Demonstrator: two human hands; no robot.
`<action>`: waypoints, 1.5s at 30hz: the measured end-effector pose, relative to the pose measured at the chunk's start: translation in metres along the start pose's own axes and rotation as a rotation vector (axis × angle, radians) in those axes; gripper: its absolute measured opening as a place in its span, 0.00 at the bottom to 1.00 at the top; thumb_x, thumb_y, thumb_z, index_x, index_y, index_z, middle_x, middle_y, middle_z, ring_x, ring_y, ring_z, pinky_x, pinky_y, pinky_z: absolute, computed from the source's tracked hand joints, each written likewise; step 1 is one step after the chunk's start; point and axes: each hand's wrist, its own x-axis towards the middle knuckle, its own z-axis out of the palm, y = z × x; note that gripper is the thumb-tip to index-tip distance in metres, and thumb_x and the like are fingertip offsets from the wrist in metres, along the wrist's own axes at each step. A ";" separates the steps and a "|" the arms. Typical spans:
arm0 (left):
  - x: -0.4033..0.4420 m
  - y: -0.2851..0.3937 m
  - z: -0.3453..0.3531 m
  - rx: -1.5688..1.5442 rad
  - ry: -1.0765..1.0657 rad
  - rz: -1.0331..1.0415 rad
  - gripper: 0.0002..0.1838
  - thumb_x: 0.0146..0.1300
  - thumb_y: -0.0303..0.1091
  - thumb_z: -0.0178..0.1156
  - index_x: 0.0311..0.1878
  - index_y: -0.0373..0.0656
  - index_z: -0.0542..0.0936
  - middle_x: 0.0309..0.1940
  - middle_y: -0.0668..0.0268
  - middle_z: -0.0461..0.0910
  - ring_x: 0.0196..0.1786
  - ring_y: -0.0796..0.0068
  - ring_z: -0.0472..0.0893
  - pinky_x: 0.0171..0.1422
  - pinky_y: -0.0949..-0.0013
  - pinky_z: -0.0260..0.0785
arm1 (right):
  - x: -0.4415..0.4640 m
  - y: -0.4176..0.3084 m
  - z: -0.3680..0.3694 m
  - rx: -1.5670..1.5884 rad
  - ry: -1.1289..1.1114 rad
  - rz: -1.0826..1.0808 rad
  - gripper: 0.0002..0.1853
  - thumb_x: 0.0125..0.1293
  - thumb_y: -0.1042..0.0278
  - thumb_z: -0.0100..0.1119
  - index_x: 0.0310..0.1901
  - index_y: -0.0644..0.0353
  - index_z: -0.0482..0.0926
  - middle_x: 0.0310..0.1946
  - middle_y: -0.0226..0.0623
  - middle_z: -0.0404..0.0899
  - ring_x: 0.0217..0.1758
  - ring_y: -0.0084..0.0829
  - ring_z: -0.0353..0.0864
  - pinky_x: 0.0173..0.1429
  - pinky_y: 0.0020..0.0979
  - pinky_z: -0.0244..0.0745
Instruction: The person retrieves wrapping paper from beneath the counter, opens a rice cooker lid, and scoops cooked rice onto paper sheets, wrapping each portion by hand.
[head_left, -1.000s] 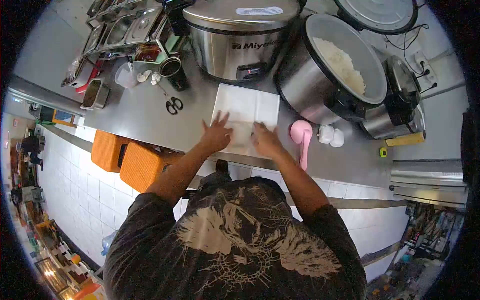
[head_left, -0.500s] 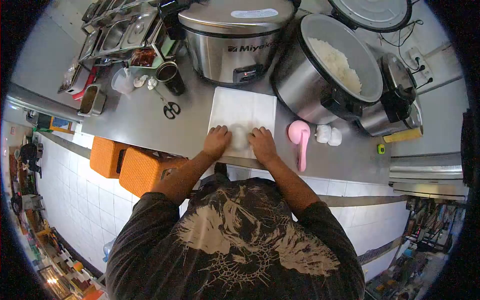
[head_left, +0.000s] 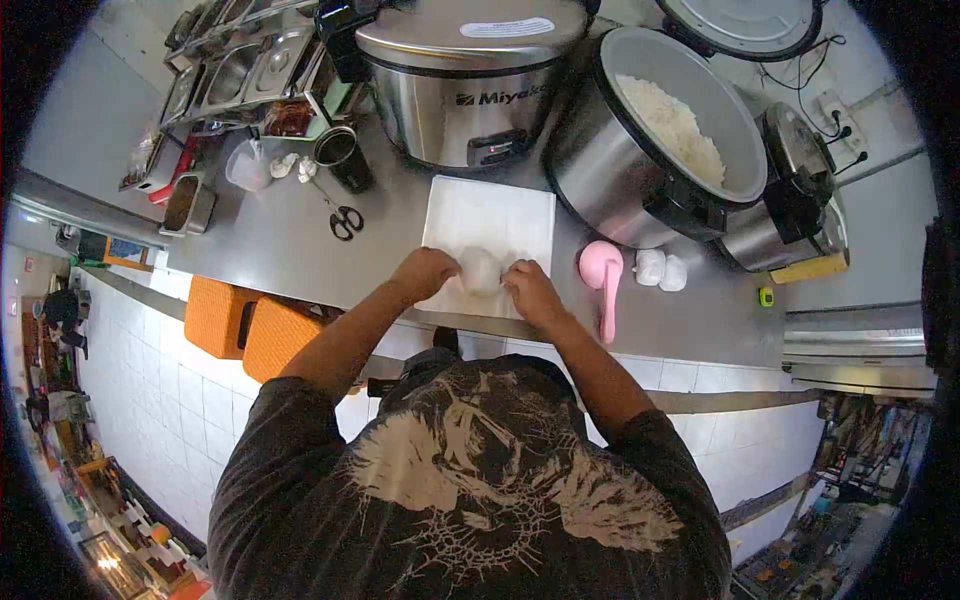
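Observation:
A round white lump that looks like rice (head_left: pixel 481 272) sits on the front part of a square white sheet or stack of sheets (head_left: pixel 490 215) on the steel counter. To its left, my left hand (head_left: pixel 426 274) has its fingers pinched at the edge of a thin, pale wrapping sheet. My right hand (head_left: pixel 533 291) pinches the same kind of edge on the other side. The wrapping is thin, so its outline is hard to make out. Right of the white sheets lie a pink scoop (head_left: pixel 602 275) and two small white wrapped bundles (head_left: pixel 662 270).
An open cooker of rice (head_left: pixel 665 130) stands at the back right, beside a closed Miyako cooker (head_left: pixel 465 105). Scissors (head_left: pixel 346 222), a dark cup (head_left: pixel 343 158) and a metal tin (head_left: pixel 188 205) are on the left. Orange stools (head_left: pixel 280 338) stand below the counter's front edge.
My hands have gone from lying close beside the lump to pinching farther out at its sides, elbows wider. The white lump now stands out more roundly.

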 end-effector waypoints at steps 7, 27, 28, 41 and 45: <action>0.030 0.018 0.025 0.033 0.243 -0.289 0.11 0.58 0.28 0.61 0.46 0.43 0.77 0.38 0.53 0.81 0.44 0.46 0.82 0.53 0.48 0.74 | 0.043 -0.009 0.007 -0.028 0.035 0.328 0.11 0.56 0.75 0.65 0.41 0.62 0.78 0.38 0.51 0.81 0.46 0.55 0.81 0.51 0.46 0.76; 0.011 0.120 -0.014 -0.775 0.640 -0.384 0.11 0.56 0.16 0.56 0.39 0.41 0.71 0.31 0.70 0.72 0.34 0.78 0.70 0.37 0.71 0.66 | -0.017 -0.074 -0.030 0.907 0.400 0.485 0.17 0.71 0.70 0.60 0.58 0.65 0.72 0.49 0.37 0.78 0.51 0.28 0.77 0.53 0.30 0.75; 0.014 0.122 -0.017 -0.750 0.659 -0.389 0.10 0.56 0.16 0.56 0.40 0.41 0.72 0.31 0.69 0.73 0.34 0.78 0.70 0.38 0.71 0.66 | -0.018 -0.077 -0.027 1.010 0.445 0.438 0.19 0.72 0.66 0.60 0.60 0.65 0.72 0.49 0.38 0.79 0.51 0.28 0.78 0.53 0.31 0.75; 0.009 0.143 -0.042 -2.038 -0.364 -0.369 0.41 0.67 0.46 0.66 0.77 0.51 0.55 0.68 0.59 0.69 0.66 0.57 0.75 0.67 0.49 0.71 | -0.038 -0.114 -0.091 1.999 0.212 0.106 0.29 0.70 0.70 0.61 0.70 0.61 0.64 0.63 0.40 0.73 0.69 0.37 0.71 0.73 0.40 0.66; 0.016 0.142 -0.025 -1.698 -0.278 -0.533 0.33 0.68 0.49 0.65 0.71 0.53 0.64 0.63 0.62 0.73 0.61 0.61 0.76 0.65 0.54 0.70 | -0.065 -0.082 -0.097 1.444 0.387 0.422 0.32 0.68 0.65 0.66 0.70 0.61 0.63 0.60 0.41 0.74 0.63 0.35 0.75 0.68 0.39 0.71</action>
